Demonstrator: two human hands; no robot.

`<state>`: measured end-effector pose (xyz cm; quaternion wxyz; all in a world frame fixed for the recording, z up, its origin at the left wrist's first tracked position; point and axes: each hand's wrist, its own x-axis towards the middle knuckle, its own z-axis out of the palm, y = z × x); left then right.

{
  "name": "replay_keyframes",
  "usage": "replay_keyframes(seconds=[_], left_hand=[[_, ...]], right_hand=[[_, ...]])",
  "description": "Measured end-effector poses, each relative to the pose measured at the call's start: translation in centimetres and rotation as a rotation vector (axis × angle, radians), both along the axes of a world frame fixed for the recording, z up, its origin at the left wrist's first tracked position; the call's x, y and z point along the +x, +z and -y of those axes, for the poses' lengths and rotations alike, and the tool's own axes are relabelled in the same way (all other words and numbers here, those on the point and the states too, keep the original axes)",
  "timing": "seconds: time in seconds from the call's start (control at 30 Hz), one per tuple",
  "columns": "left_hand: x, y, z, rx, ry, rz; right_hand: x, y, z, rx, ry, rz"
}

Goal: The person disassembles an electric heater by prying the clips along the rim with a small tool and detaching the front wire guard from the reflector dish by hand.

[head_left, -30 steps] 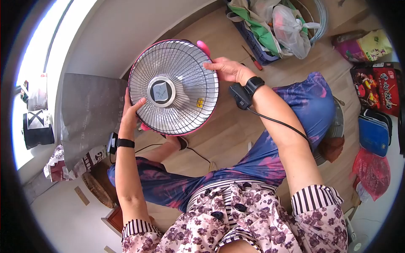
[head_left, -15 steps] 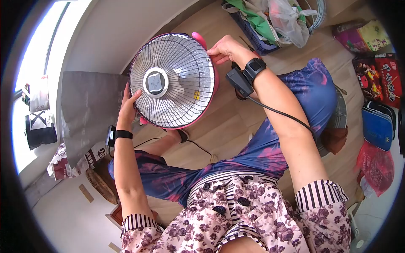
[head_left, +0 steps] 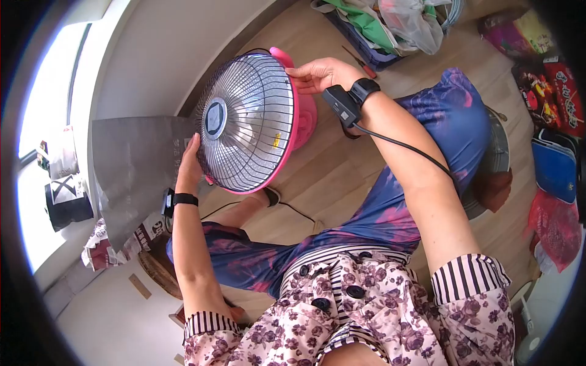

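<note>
Bags, boxes and a loaded crate are spread around a wood-look floor.
At the far side, a dark blue crate is filled with green fabric and a whitish plastic bag, with a wire coil seen just beside them; a red-handled tool is left on the floor near the crate. Along the right, a colourful packet, a red-and-black printed box, a blue case and a red plastic bag are lined up. On the left, a black-and-white bag is placed by the window, near a grey sheet.
</note>
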<state>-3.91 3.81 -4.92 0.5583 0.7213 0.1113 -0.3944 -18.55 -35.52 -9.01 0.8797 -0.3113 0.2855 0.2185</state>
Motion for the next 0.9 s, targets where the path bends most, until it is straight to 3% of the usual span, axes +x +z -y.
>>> replay_keyframes(seconds=[0.2, 0.6, 0.9], left_hand=[[0.0, 0.0, 0.1, 0.019, 0.023, 0.008], [-0.1, -0.1, 0.1, -0.092, 0.025, -0.047], [-1.0, 1.0, 0.6, -0.036, 0.032, 0.012]], right_hand=[[-0.4, -1.2, 0.3, 0.124, -0.03, 0.086], [0.3, -1.4, 1.0, 0.123, 0.056, 0.115], [0.6, -0.8, 1.9, -0.082, 0.196, 0.2]])
